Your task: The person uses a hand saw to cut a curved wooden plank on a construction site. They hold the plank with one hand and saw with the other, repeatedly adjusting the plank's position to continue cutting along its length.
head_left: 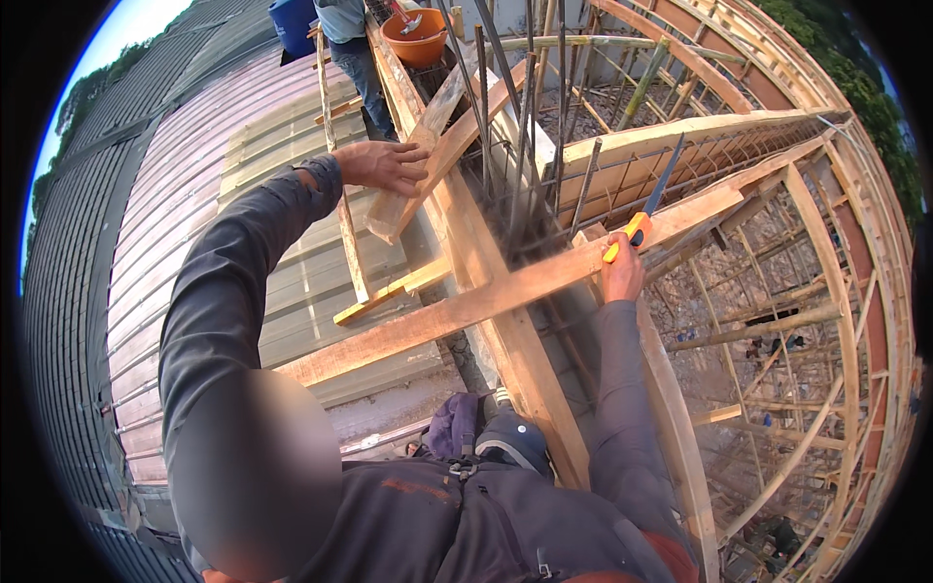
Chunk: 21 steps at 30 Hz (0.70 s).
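My right hand is closed around the yellow-orange handle of a handsaw; its blade points up and away to the right. Beneath that hand a long wooden plank runs across from lower left to right, lying over a thick timber beam. My left hand reaches far forward, fingers stretched out, holding nothing. It is over the end of a slanted board; whether the fingers touch the wood I cannot tell. Another board lies crosswise near it.
Upright steel bars stand ahead. At right, curved wooden formwork surrounds a deep drop with poles below. A corrugated metal roof spreads out left. An orange bucket and another person's leg are ahead, beside a blue drum.
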Available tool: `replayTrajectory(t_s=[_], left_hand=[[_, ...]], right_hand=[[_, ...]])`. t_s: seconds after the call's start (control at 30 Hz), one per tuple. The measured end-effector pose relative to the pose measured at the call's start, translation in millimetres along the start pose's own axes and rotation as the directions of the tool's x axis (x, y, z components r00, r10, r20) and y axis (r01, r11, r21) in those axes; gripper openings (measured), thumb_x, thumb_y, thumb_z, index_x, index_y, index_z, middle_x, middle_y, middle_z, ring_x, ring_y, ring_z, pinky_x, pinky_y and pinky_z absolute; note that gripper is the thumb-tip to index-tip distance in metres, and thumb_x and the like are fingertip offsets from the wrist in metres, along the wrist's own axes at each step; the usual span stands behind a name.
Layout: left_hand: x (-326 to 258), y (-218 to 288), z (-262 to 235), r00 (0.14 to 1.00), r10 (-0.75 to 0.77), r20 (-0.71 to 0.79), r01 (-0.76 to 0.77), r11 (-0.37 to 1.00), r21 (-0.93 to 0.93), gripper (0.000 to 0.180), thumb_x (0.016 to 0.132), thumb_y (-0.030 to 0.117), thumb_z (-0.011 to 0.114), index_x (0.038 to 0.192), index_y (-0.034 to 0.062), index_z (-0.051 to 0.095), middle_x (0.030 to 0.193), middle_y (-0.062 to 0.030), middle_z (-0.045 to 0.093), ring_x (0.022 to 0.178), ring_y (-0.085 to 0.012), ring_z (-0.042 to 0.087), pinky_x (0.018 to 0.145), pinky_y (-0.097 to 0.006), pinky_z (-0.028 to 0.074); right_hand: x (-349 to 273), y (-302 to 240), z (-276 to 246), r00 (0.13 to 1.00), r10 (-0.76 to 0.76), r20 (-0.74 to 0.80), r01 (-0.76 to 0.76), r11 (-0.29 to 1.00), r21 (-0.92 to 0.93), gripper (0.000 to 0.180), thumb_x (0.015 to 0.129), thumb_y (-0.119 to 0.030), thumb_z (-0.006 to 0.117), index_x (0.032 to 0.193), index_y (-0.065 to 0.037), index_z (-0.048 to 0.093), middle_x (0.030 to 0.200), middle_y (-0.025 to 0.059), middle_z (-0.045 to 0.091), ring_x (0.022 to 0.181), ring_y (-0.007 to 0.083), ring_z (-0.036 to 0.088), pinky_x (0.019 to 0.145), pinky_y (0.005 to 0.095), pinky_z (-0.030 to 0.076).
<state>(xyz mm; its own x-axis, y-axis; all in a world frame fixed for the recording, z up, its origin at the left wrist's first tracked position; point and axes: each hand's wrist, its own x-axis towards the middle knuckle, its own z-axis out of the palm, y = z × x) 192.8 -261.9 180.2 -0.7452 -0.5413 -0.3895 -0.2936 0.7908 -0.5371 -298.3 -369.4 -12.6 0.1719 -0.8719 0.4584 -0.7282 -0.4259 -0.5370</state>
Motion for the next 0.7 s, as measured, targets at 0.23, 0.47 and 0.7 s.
replayTrajectory(t_s=[0.23,0.47,0.7], left_hand=[[-1.6,-62.5,69.4,0.999,0.020,0.042,-0.023,0.997,0.068,0.060,0.090,0.008,0.065,0.138,0.0384,0.044,0.159,-0.0058,0.044,0.137,-0.0410,0.057,0.103,-0.042,0.063],[5.3,-81.5,126.0,0.959,-0.244,0.144,0.251,0.968,-0.030,0.072,0.091,0.007,0.066,0.147,0.0461,0.045,0.166,-0.0059,0.038,0.123,-0.0388,0.068,0.090,-0.037,0.067],[1.6,-58.5,174.1,0.781,-0.582,0.226,0.549,0.469,-0.692,0.075,0.091,0.001,0.063,0.154,0.0402,0.053,0.168,-0.0046,0.045,0.138,-0.0332,0.062,0.103,-0.042,0.063]], right_hand=[[-7.9,-10.0,-1.8,1.000,0.024,-0.007,-0.024,0.999,-0.036,0.034,0.087,-0.005,0.079,0.112,-0.018,0.059,0.102,0.0143,0.069,0.099,0.0418,0.069,0.079,0.0532,0.055],[-8.2,-16.8,-7.8,1.000,0.023,-0.002,-0.023,1.000,-0.009,0.028,0.091,-0.013,0.079,0.111,-0.016,0.060,0.103,0.0150,0.069,0.100,0.0434,0.068,0.079,0.0539,0.054],[-10.5,-18.2,-9.6,0.998,0.053,0.044,-0.053,0.999,-0.014,0.028,0.092,-0.013,0.079,0.113,-0.014,0.060,0.106,0.0180,0.069,0.100,0.0448,0.068,0.079,0.0547,0.053]])
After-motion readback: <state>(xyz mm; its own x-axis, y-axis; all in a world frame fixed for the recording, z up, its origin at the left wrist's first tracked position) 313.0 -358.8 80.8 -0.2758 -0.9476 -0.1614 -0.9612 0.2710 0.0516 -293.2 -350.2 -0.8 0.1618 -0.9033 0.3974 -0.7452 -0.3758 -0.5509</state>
